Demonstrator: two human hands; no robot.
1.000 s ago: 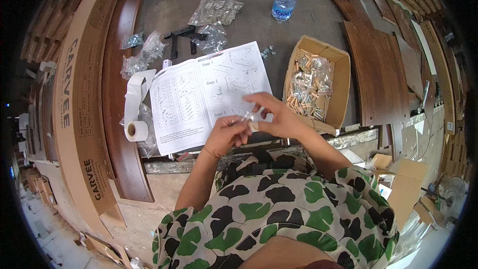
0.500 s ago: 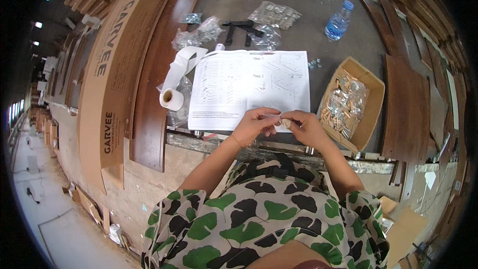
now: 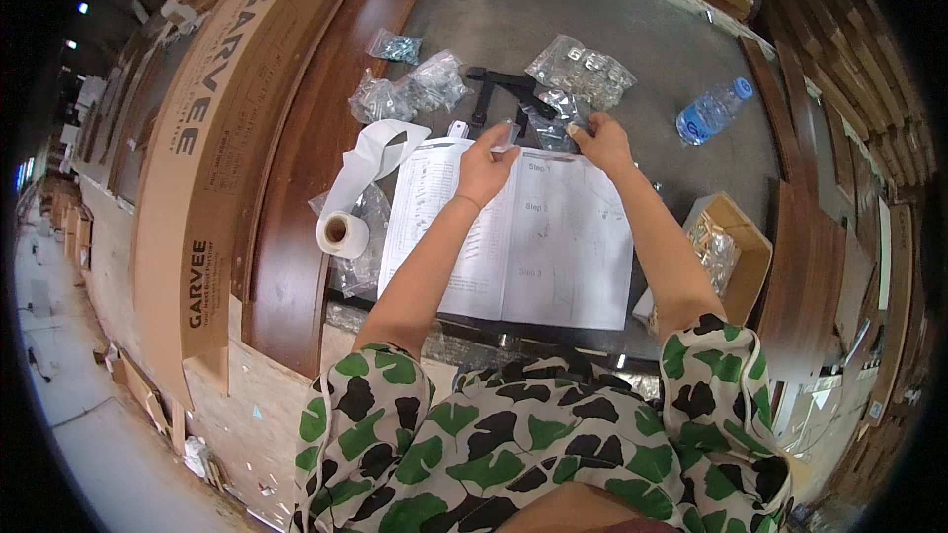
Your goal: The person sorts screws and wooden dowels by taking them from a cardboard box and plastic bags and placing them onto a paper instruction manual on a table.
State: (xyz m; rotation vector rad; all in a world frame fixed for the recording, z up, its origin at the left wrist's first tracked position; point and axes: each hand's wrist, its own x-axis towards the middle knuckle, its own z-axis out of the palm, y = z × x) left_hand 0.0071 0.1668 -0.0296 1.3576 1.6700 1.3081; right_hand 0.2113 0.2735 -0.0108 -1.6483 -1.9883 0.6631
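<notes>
My left hand [image 3: 487, 166] is closed at the top of the instruction sheet [image 3: 573, 266], pinching a small clear plastic piece [image 3: 508, 136] that looks like a little bag. To its right, my right hand [image 3: 604, 146] has thumb and fingers bent together at the edge of a clear plastic bag [image 3: 549, 134] and seems to grip it. What that bag holds is hard to make out. Black strap-like parts [image 3: 484, 99] lie just beyond my fingers. A bag of metal fittings [image 3: 585, 71] rests behind my right hand.
At the left are a paper roll [image 3: 343, 234], more hardware bags [image 3: 410, 87], dark brown boards [image 3: 296, 227] and a long carton [image 3: 212, 168]. To the right stand an open cardboard box of hardware [image 3: 748, 262] and a water bottle [image 3: 713, 112], lying tilted. Stacked boards line the far right.
Both hands have moved forward from the sheet's near edge to its far edge and spread apart. My right hand has reached the clear bag by the black parts. The view has shifted.
</notes>
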